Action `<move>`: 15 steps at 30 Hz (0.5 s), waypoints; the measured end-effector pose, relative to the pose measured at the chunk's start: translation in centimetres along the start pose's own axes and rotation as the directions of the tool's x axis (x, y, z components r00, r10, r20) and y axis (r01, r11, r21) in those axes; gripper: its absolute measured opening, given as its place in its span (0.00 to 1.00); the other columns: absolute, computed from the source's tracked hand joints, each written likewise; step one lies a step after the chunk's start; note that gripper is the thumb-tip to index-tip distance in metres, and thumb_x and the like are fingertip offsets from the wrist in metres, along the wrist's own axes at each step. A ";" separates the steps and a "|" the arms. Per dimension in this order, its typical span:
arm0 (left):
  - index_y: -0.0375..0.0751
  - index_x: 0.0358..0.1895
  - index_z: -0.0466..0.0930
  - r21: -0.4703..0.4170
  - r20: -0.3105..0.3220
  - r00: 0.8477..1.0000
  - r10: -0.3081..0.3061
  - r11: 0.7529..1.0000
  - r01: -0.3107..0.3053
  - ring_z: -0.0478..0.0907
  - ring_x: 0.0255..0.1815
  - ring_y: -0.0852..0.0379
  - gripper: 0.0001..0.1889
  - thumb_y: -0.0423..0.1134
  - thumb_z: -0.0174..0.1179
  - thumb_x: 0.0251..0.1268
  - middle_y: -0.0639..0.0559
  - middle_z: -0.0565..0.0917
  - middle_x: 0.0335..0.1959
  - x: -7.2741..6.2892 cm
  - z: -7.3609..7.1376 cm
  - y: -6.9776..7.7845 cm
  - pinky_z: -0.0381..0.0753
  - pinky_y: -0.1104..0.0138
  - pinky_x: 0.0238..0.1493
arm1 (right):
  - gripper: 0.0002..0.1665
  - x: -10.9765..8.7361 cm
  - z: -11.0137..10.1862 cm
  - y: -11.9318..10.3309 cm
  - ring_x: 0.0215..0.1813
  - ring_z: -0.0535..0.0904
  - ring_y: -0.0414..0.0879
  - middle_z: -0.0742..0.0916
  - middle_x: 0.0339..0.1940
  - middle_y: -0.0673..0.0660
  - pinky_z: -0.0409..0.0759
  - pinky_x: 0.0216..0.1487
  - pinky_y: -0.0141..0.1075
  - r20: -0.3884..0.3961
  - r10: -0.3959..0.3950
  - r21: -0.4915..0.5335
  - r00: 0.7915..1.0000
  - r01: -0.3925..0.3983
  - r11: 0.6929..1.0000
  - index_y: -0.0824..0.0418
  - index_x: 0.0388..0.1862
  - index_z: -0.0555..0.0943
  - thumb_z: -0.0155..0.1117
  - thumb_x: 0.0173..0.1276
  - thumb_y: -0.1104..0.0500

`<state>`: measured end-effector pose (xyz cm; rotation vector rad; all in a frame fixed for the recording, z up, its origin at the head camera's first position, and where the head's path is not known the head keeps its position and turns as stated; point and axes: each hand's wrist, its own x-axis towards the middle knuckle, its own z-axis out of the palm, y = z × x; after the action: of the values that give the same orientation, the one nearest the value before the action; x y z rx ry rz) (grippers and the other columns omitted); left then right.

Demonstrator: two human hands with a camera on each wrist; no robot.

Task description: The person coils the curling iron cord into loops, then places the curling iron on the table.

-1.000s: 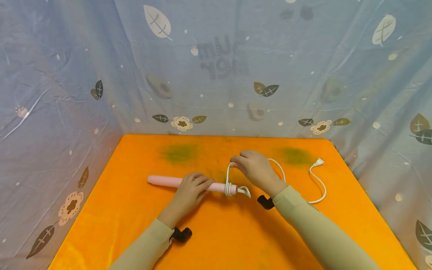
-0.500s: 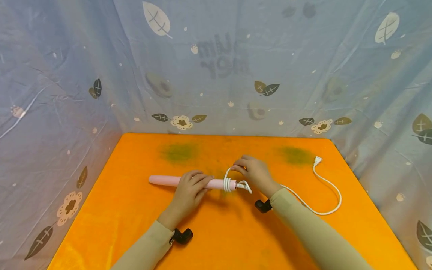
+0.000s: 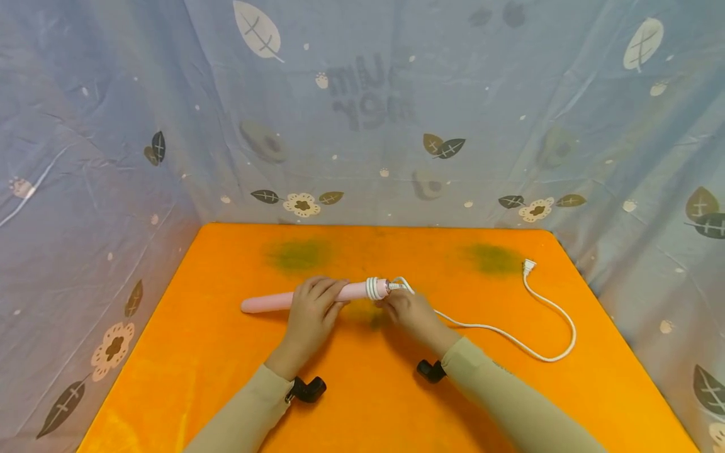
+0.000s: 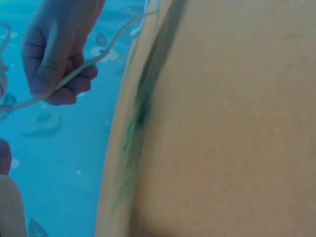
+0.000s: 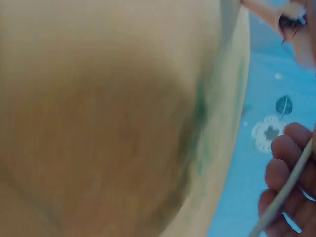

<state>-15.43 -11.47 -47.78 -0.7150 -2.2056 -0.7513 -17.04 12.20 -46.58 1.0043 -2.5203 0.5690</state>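
Cord point(image 3: 481, 326) coiled round one end of a pink rod point(image 3: 269, 303)

Fingers of the left hand point(image 3: 310, 314) curl over the middle of the rod and grip it. The rod slants slightly across the middle of the orange desk point(image 3: 187, 377), its plain rounded tip to the left and its corded end to the right, a little farther from the person. Whether that right end touches the desk is hard to tell.

White coils point(image 3: 371, 288) lie side by side around the rod, just short of its right end. Beyond that end, the cord leaves through a ribbed sleeve and bends into a small loop.

The right hand point(image 3: 412, 314) is just below the corded end, its fingers gripping the cord; the left wrist view shows the thumb pressed over it and the other fingers curled beneath. From this hand the cord runs right in a wide curve and turns back up to a white two-pin plug point(image 3: 528, 267) near the far right corner of the desk.

Two green smudges point(image 3: 300, 255) mark the far part of the desk. Behind hangs a grey-blue curtain point(image 3: 362, 170) printed with leaves and flowers. Beige sleeves point(image 3: 243, 415) cover both forearms, and a black device point(image 3: 308, 390) juts out by each wrist.
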 end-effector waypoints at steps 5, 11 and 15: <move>0.45 0.54 0.83 0.017 -0.025 0.999 -0.037 0.999 0.037 0.75 0.50 0.44 0.23 0.38 0.73 0.51 0.49 0.82 0.45 0.2 0.1 -0.1 0.71 0.49 0.45 | 0.03 -0.1 -0.1 -1.6 0.31 0.79 0.41 0.85 0.31 0.50 0.79 0.35 0.36 0.135 0.090 0.058 0.987 -0.098 0.993 0.58 0.38 0.81 0.61 0.71 0.60; 0.45 0.55 0.83 0.001 -0.045 0.994 -0.100 0.995 0.100 0.74 0.52 0.44 0.22 0.39 0.72 0.54 0.49 0.82 0.46 0.8 0.1 -0.2 0.69 0.49 0.47 | 0.06 -0.2 -0.4 -2.7 0.34 0.81 0.45 0.85 0.34 0.53 0.79 0.35 0.40 0.152 0.126 0.128 0.980 -0.146 0.981 0.63 0.44 0.79 0.60 0.71 0.63; 0.45 0.55 0.83 0.002 -0.040 0.992 -0.116 0.993 0.116 0.73 0.52 0.45 0.22 0.39 0.72 0.53 0.50 0.83 0.46 1.2 0.1 -0.1 0.68 0.51 0.46 | 0.07 -0.4 -0.5 -3.3 0.29 0.77 0.43 0.80 0.27 0.50 0.76 0.30 0.37 0.129 0.086 0.063 0.988 -0.094 0.994 0.63 0.43 0.76 0.62 0.69 0.64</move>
<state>-16.25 -11.18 -47.00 -0.5685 -2.2263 -0.8118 -14.33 10.54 -45.58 0.9829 -2.6853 0.6410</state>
